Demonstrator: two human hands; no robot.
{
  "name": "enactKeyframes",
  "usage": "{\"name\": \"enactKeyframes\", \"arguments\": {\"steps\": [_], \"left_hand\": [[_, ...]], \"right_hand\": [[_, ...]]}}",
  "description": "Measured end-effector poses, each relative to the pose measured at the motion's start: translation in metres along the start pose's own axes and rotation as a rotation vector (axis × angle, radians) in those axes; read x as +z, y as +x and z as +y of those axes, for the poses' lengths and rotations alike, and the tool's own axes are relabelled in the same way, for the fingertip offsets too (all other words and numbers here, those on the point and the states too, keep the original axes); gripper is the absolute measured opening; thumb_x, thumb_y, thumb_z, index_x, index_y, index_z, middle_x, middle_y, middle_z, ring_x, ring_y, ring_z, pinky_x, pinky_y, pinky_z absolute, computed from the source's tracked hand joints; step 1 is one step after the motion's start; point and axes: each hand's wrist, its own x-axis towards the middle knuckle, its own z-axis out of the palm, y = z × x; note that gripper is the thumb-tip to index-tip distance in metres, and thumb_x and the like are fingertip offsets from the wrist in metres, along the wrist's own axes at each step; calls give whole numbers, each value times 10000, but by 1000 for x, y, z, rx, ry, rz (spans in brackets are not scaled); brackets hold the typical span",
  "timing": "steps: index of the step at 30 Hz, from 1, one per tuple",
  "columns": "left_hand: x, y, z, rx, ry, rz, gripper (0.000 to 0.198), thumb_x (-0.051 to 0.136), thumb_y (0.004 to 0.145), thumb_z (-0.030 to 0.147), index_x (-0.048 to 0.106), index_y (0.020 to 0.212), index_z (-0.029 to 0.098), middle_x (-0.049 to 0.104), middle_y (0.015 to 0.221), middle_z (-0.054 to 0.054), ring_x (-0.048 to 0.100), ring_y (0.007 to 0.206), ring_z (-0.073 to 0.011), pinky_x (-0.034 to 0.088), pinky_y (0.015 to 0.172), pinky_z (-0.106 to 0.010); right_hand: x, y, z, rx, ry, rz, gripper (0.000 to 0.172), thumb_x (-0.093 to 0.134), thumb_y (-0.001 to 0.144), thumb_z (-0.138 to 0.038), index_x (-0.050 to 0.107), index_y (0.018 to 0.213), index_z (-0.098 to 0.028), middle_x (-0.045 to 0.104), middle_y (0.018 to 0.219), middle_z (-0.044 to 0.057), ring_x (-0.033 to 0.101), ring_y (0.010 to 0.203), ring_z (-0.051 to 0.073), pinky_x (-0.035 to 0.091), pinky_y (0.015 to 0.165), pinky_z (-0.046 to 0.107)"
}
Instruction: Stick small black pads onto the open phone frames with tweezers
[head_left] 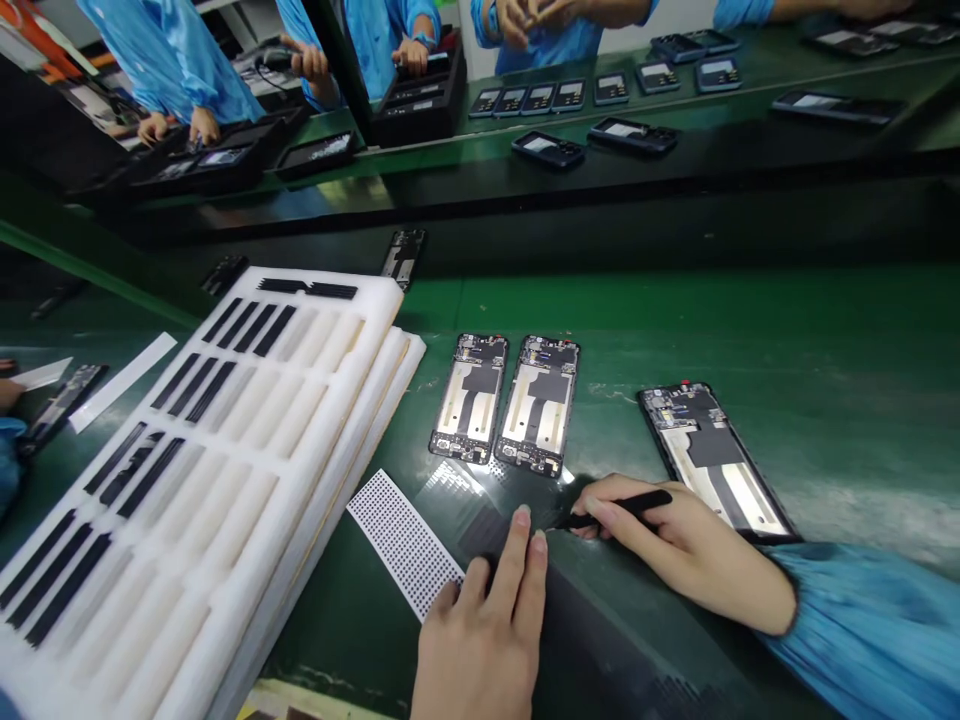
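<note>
My left hand (484,635) lies on a clear film sheet (600,640), fingers stretched out and pressing near its edge. My right hand (686,545) grips black tweezers (630,505), their thin tip on the film just beside my left fingertips. What the tip touches is too small to make out. Left of my hands is a white strip with rows of black dots (405,540). Two opened phones (469,400) with bare circuit boards lie side by side beyond the film. Another opened phone (716,460) lies slanted behind my right hand.
On the left, stacked white foam trays (300,470) hold black strips in some slots. An opened phone (403,255) lies behind them. Across a raised ledge, co-workers in blue sleeves handle parts near rows of phones (540,98) and black trays (420,100).
</note>
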Motion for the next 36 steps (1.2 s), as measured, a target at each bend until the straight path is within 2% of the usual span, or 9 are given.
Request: {"name": "enactKeyframes", "arguments": {"steps": [3,5,6,9,11,14,19,30,36], "left_hand": [[5,-4,5,-171,-363,105,662,404,822,-40,510,1436,185,553,1499,-79,681,976,-272,627,722,-412],[4,-6,7,-426,-912,162,466,433,965,93,494,1405,231,665,1351,-101,674,1039,-244,608,811,-373],[1,-7,8,-538,-1254,148,371,473,1008,212,492,1377,250,690,1272,-104,684,979,-214,603,753,-319],[-14,-6,8,-602,-2156,-51,412,619,962,441,506,1302,238,705,1126,-95,626,679,-120,508,513,-208],[-24,-4,7,-517,-2458,-167,372,669,942,392,550,1248,218,725,1067,-83,627,664,-98,504,562,-203],[-35,-2,6,-464,-2548,-226,259,661,962,316,610,1198,219,742,1022,-66,656,706,-81,473,647,-190],[-38,-2,9,-417,-2543,-212,288,701,939,339,643,1199,230,732,1009,-41,645,729,-72,454,703,-204],[-38,-4,11,-389,-2490,-187,282,655,965,374,632,1208,233,713,1022,-49,605,712,-71,401,657,-203],[-33,0,14,-319,-2424,-66,229,564,1001,303,613,1206,213,704,873,-48,567,604,-74,379,575,-200]], "right_hand": [[0,-1,-3,-1,32,18,371,505,1032,-400,774,896,-184,783,984,86,765,930,203,612,802,245],[-2,-5,-12,10,103,79,377,524,1025,-414,790,872,-194,790,1000,87,774,925,208,625,812,250],[-4,-7,-18,7,143,113,356,536,1022,-412,792,888,-204,794,983,76,779,889,197,630,804,242],[-7,-19,-40,-68,207,156,252,562,1022,-369,778,949,-261,799,898,20,779,808,150,628,774,189],[-7,-26,-51,-128,192,116,210,566,1024,-333,765,977,-290,801,879,-3,777,802,135,621,738,155],[-5,-34,-57,-173,156,55,202,550,1032,-288,752,1017,-293,805,922,-3,776,824,131,613,724,139],[-3,-36,-52,-222,135,55,203,561,1022,-213,731,1067,-313,792,939,-31,763,837,95,581,791,110],[-4,-35,-48,-247,120,26,193,506,1053,-245,691,1066,-299,775,930,-27,752,842,93,578,785,122],[-5,-35,-52,-334,79,-30,202,442,1081,-314,642,1107,-310,793,911,-4,754,853,146,618,762,224]]}}
